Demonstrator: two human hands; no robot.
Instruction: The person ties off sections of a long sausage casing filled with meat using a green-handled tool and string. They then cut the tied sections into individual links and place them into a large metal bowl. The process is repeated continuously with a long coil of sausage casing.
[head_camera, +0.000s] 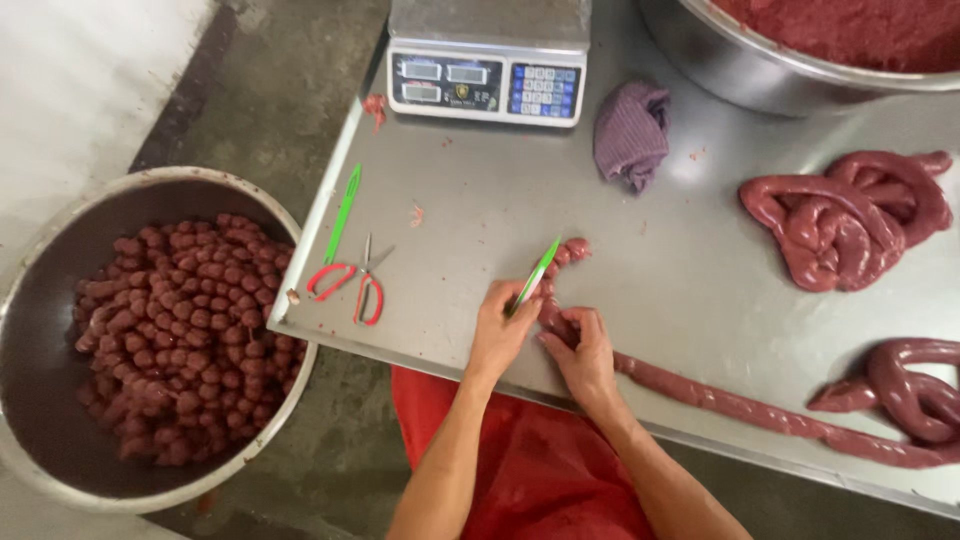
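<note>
My left hand (497, 330) grips a green-handled knife (533, 277), its blade angled up and right over the end of a long dark-red sausage rope (720, 400). My right hand (578, 350) presses on the same rope just right of the knife. A few short cut pieces (570, 250) lie beyond the blade tip. The rope runs right along the front edge of the steel table (480, 200) to a coil (915, 385).
A large metal bowl (40, 300) of small sausage balls sits on the floor at left. Red-handled scissors (368, 285) and a second green knife (340, 215) lie on the table's left. A scale (487, 75), purple cloth (632, 135), coiled sausage (850, 215) and a meat basin (740, 75) stand behind.
</note>
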